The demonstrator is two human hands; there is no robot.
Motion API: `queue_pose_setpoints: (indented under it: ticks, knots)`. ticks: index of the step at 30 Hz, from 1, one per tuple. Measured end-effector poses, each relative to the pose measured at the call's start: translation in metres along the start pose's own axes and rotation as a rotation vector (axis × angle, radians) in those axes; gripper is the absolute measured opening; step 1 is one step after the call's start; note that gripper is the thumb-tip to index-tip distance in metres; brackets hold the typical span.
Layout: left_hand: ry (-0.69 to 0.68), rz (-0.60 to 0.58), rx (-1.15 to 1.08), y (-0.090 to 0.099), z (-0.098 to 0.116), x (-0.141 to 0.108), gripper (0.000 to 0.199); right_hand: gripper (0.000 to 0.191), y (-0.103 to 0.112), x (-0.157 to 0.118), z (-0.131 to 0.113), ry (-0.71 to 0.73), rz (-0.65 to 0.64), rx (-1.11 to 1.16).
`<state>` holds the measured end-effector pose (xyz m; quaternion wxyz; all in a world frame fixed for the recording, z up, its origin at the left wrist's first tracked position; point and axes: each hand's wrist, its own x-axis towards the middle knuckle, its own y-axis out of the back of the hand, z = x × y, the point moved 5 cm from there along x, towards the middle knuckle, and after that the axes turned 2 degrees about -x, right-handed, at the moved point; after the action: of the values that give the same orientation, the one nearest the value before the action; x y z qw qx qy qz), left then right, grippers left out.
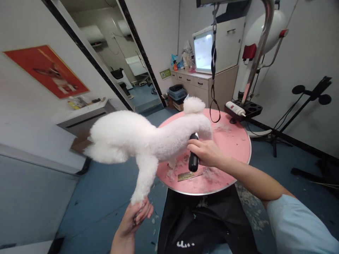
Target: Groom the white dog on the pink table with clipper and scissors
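A fluffy white dog stands on the round pink table, its head and front part reaching out past the left edge. My left hand is closed around the lower end of one front leg, below the table's height. In my right hand is a black clipper, held against the dog's side near the hind end. A metal comb lies on the table below the clipper, among loose tufts of cut fur.
A black loop strap hangs from the metal arm over the table's far side. A white bottle rests on the black tray. Farther back are a cabinet with drawers and a blue pet carrier. Fur litters the floor at the right.
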<state>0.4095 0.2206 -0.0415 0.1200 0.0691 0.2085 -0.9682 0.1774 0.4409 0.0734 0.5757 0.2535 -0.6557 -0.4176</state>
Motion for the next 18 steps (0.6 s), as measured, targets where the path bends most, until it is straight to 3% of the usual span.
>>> queue_pose_setpoints:
  ticks: [3, 6, 8, 10, 12, 15, 18]
  knots:
    - [0.023, 0.001, 0.026, 0.001, -0.004, 0.0, 0.047, 0.025, -0.001, 0.0, 0.007, -0.151, -0.035, 0.002]
    - [0.042, -0.009, 0.055, 0.001, -0.008, 0.001, 0.051, 0.027, 0.008, 0.002, 0.003, -0.097, 0.053, 0.138]
    - [0.033, -0.023, 0.069, -0.002, -0.008, 0.001, 0.052, 0.024, 0.012, 0.006, 0.008, -0.134, 0.072, 0.235]
    - [0.022, -0.046, 0.075, -0.005, -0.007, 0.001, 0.051, 0.017, 0.01, 0.007, 0.018, -0.288, 0.072, 0.312]
    - [0.022, -0.07, 0.068, -0.007, -0.006, 0.0, 0.05, 0.016, 0.003, 0.003, 0.021, -0.423, 0.153, 0.456]
    - [0.036, -0.11, 0.034, -0.011, -0.005, -0.002, 0.047, 0.023, -0.016, -0.007, -0.005, -0.406, 0.408, 0.799]
    - [0.021, -0.189, -0.045, -0.016, -0.003, -0.003, 0.043, 0.03, -0.05, -0.014, -0.047, -0.389, 0.54, 0.935]
